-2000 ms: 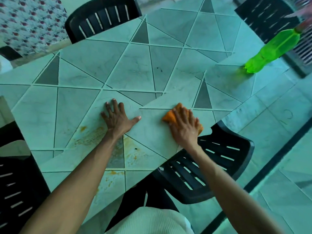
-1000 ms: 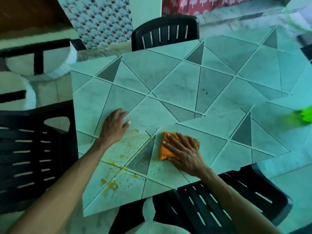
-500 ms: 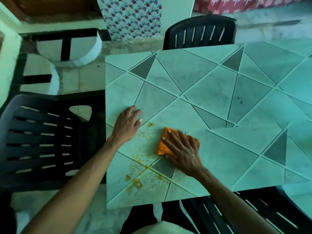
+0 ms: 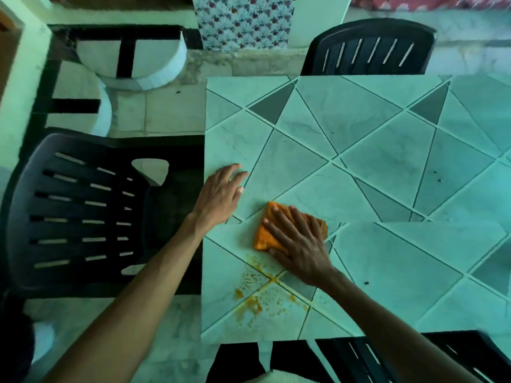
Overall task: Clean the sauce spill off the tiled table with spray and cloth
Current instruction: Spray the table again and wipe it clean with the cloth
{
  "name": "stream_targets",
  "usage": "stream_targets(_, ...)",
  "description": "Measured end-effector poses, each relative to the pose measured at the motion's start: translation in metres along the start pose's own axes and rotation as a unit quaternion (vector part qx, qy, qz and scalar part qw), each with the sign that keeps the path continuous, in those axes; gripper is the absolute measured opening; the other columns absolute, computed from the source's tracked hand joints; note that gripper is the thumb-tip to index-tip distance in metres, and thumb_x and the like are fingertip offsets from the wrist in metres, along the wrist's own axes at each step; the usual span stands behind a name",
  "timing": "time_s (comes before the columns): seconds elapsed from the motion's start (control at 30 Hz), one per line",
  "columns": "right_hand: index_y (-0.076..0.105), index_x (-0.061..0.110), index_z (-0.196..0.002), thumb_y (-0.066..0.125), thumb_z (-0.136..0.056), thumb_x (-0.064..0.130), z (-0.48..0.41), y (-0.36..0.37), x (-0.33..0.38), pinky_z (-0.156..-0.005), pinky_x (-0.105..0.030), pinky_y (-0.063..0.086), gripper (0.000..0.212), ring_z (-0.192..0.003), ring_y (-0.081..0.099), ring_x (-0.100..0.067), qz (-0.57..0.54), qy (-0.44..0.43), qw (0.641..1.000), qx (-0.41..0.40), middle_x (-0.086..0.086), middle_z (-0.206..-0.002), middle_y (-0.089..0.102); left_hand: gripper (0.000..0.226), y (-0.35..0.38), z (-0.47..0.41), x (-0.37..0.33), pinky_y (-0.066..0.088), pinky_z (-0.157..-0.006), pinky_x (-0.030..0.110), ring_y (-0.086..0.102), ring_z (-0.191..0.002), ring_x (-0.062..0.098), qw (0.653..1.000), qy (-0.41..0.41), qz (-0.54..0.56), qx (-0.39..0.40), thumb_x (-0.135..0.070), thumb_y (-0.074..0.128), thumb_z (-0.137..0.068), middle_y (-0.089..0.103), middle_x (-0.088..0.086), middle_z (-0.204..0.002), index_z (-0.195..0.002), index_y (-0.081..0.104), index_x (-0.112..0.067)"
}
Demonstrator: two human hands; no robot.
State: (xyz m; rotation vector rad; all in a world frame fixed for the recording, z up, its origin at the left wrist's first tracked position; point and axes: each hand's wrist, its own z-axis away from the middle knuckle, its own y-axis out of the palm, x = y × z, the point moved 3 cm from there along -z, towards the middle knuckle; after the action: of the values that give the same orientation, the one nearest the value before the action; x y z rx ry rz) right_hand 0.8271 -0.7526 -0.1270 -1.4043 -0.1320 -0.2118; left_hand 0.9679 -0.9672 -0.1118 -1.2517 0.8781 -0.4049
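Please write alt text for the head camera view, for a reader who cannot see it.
A right hand presses an orange cloth flat on a tiled table, beside orange sauce spatters. The left hand rests flat near the table's left edge.

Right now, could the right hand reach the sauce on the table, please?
Probably yes: the sauce lies close by the right hand and the cloth under it, with nothing standing between them.
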Motion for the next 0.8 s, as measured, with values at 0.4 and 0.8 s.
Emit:
stream_targets(0.4,0.010,0.040,-0.158,0.027,-0.099,0.066,-0.114,-0.009,0.006,-0.118,-0.053,0.010,0.067,-0.154,0.003,-0.032,-0.020,0.140,0.989,-0.045,0.004,-0.168,0.002,0.039,-0.006,0.006,0.019,0.041,-0.107,0.040,0.047,-0.127,0.027,0.994,-0.069,0.064,-0.062,-0.015,0.060,-0.091,0.051,0.011,-0.137,-0.130,0.058,-0.008)
stream_targets(0.8,0.019,0.040,-0.157,0.029,-0.098,0.065,-0.133,-0.035,-0.056,-0.116,-0.056,0.020,0.065,-0.153,0.011,-0.035,-0.034,0.230,0.972,-0.030,0.004,-0.168,0.007,0.039,-0.019,0.003,0.029,0.038,-0.101,0.022,0.044,-0.123,0.020,0.992,-0.074,0.085,-0.063,-0.004,0.057,-0.094,0.049,0.003,-0.134,-0.133,0.054,-0.007)
